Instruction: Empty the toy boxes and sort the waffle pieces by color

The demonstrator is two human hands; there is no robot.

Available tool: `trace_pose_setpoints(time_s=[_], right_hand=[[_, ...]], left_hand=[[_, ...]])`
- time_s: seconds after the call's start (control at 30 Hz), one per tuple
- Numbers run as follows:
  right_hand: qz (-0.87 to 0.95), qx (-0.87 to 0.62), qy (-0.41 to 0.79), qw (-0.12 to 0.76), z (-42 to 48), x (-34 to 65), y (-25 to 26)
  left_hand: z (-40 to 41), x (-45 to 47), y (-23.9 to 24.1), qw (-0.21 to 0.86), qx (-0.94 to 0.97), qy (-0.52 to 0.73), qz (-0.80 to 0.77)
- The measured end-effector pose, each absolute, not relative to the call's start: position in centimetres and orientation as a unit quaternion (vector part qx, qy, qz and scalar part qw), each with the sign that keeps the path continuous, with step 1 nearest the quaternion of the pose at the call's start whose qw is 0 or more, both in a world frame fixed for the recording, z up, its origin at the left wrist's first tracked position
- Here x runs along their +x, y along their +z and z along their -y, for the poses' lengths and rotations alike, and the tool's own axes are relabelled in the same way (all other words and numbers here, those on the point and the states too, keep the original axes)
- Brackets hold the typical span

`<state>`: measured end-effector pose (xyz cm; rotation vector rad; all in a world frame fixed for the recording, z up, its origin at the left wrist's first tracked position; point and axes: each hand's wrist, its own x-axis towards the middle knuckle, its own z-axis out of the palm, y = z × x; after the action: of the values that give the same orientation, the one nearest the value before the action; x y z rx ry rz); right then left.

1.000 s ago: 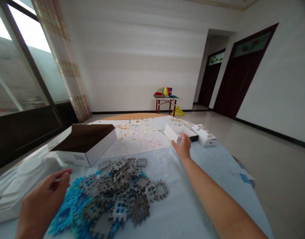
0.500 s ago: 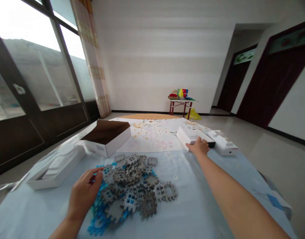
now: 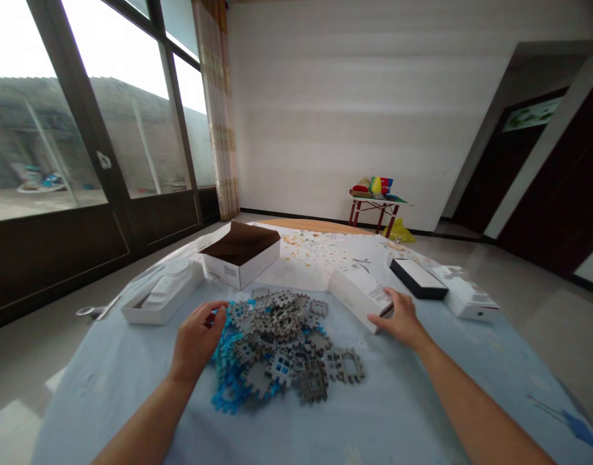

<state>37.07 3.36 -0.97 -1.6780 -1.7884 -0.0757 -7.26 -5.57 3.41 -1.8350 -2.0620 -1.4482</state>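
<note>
A heap of grey and blue interlocking plastic building pieces (image 3: 281,336) lies in the middle of the cloth. At its left edge is my left hand (image 3: 199,336), fingers curled together with the tips by the pieces; whether anything is pinched there is hidden. My right hand (image 3: 400,316) grips the near end of a long white cardboard box (image 3: 357,294), thumb on one side and fingers on the other. The box lies slanted on the table, right of the heap. Behind my right hand is a black box with a white top (image 3: 417,278).
An open white box with brown inside (image 3: 241,261) stands beyond the heap. White trays with moulded white items lie at left (image 3: 156,313) and right (image 3: 471,303). A blue-patterned cloth (image 3: 398,400) covers the round table. A small table (image 3: 381,201) stands by the wall.
My right hand has pulled the white box nearer and away from the black box, which now lies separately behind it. My left hand stays by the heap. The view has swung left.
</note>
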Motion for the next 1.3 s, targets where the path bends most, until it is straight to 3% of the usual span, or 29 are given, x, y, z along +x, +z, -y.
trace_pose_setpoints(time_s=[0.2, 0.33, 0.53, 0.73, 1.0, 1.3], right_hand=[[0.708, -0.611, 0.011, 0.354, -1.0, 35.5, -1.2], [0.695, -0.611, 0.005, 0.380, -0.7, 35.3, -1.8], [0.692, -0.610, 0.005, 0.385, -0.5, 35.3, -2.1], [0.691, -0.607, 0.007, 0.392, -0.5, 35.3, -2.1], [0.675, -0.599, 0.002, 0.431, -1.1, 35.1, -2.0], [0.599, -0.563, 0.007, 0.569, -0.8, 35.7, 1.7]], left_hand=[[3.0, -7.5, 5.4, 0.090, -0.583, -0.479, 0.650], [-1.9, -7.8, 9.0, 0.169, -0.623, -0.416, 0.641], [-7.8, -8.4, 12.5, 0.148, -0.651, -0.338, 0.663], [-6.6, -7.6, 11.4, 0.181, -0.646, -0.321, 0.669], [-5.4, -9.7, 8.4, 0.169, -0.669, -0.201, 0.696], [-3.7, -7.0, 9.2, 0.208, -0.643, -0.296, 0.675]])
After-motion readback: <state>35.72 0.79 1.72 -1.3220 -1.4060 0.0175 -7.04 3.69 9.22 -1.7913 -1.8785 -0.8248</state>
